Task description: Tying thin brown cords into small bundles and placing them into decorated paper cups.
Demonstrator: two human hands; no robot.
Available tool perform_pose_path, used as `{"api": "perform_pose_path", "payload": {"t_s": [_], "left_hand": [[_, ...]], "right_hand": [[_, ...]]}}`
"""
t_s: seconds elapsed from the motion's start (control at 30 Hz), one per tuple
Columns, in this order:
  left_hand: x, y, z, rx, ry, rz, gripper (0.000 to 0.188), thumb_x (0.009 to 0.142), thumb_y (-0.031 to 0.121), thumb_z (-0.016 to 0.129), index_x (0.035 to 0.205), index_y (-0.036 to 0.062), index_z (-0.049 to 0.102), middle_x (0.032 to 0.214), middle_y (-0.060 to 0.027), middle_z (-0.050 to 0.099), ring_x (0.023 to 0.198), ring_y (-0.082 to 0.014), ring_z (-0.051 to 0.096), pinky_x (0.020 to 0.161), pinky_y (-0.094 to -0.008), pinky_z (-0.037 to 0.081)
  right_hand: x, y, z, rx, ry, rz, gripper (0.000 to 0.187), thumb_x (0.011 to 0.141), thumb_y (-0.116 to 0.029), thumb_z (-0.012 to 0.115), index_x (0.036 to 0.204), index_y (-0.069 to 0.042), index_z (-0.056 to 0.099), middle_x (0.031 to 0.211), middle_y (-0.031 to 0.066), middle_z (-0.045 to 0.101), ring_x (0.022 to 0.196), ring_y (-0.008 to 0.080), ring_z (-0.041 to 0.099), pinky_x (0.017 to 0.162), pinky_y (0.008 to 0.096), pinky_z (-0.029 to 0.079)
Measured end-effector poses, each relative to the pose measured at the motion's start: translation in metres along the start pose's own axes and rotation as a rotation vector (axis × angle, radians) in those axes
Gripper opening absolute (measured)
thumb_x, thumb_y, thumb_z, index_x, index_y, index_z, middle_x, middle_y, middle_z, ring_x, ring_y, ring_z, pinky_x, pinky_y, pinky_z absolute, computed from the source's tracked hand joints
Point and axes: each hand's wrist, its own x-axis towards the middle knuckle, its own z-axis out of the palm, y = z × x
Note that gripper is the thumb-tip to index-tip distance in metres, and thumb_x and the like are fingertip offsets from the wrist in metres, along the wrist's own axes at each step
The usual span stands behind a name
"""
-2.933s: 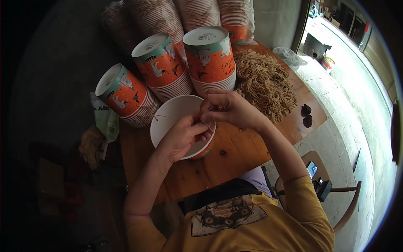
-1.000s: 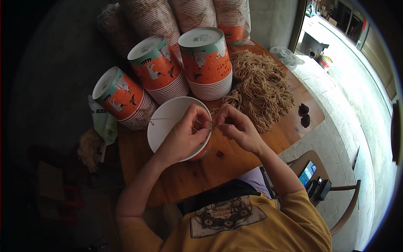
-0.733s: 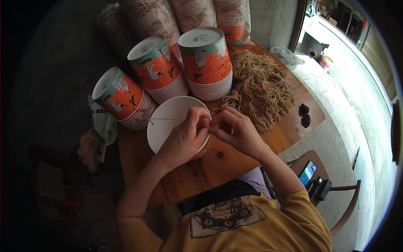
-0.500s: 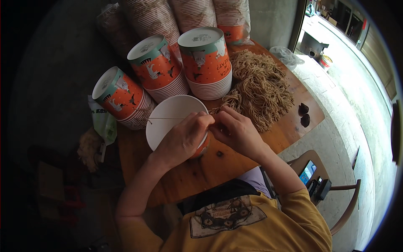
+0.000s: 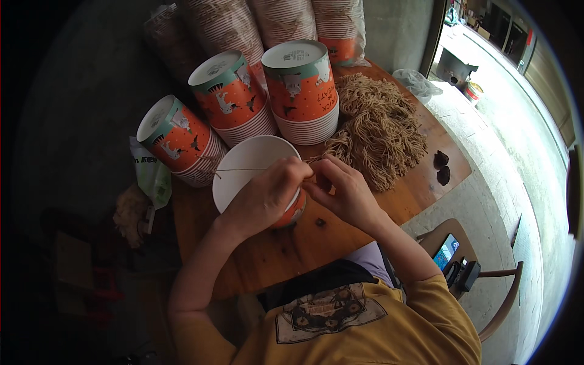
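A paper bucket [image 5: 236,184], white inside and orange outside, stands with its mouth up on the table in front of me. A thin tan cord [image 5: 246,170] runs across its mouth from a knot at the left rim to my fingers. My left hand [image 5: 274,191] is closed over the right rim, pinching the cord. Against it, my right hand [image 5: 340,187] is closed too, its fingertips meeting the left ones at the cord. The exact grip and the cord's end are hidden by my fingers. A heap of tan cords [image 5: 383,134] lies just beyond my right hand.
Upside-down stacks of orange printed buckets [image 5: 302,91] stand behind, with bagged stacks [image 5: 283,21] farther back. Two small dark pieces [image 5: 442,167] lie at the right of the wooden table [image 5: 261,261]. A chair [image 5: 465,243] beside it bears a phone [image 5: 447,251].
My hands stay together at the bucket's right rim, with only slight finger movement. The whole view has shifted a little; the cord still spans the mouth.
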Motion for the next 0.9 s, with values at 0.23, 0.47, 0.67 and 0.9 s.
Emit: {"api": "perform_pose_path", "payload": {"t_s": [0.23,0.47,0.67,0.9], "left_hand": [[-0.004,-0.003,0.000,-0.004,0.025,0.058,0.037,0.080,-0.005,0.056,0.112,0.0066,0.041,0.104,-0.0133,0.050,0.096,-0.0341,0.057,0.074,-0.0427,0.052],[-0.008,0.026,-0.006,-0.185,0.190,-0.490,0.024,0.084,-0.005,0.057,0.104,0.0027,0.047,0.094,-0.0130,0.053,0.084,-0.0273,0.061,0.071,-0.0365,0.050],[-0.007,0.027,0.000,-0.292,0.120,-0.620,0.018,0.086,0.000,0.059,0.104,0.0015,0.054,0.088,-0.0119,0.059,0.080,-0.0245,0.062,0.070,-0.0344,0.050],[-0.005,0.016,0.002,-0.275,0.054,-0.566,0.010,0.089,0.001,0.058,0.098,-0.0006,0.053,0.092,-0.0082,0.059,0.082,-0.0150,0.061,0.069,-0.0287,0.050]], "right_hand": [[0.002,0.000,0.003,-0.002,0.020,0.024,0.016,0.081,-0.013,0.068,0.091,-0.005,0.057,0.080,0.0079,0.056,0.069,0.0232,0.062,0.061,0.0339,0.050],[0.002,0.004,0.005,0.078,0.006,0.110,0.013,0.081,-0.009,0.067,0.088,-0.003,0.058,0.081,0.0063,0.058,0.066,0.0175,0.058,0.058,0.0279,0.047],[0.004,0.001,0.006,0.077,0.001,0.100,0.015,0.081,-0.012,0.067,0.088,-0.003,0.057,0.080,0.0082,0.058,0.071,0.0217,0.063,0.063,0.0325,0.050],[0.003,0.001,0.005,0.097,-0.026,0.097,0.014,0.080,-0.009,0.068,0.089,-0.002,0.058,0.083,0.0072,0.059,0.070,0.0194,0.059,0.060,0.0287,0.047]]}}
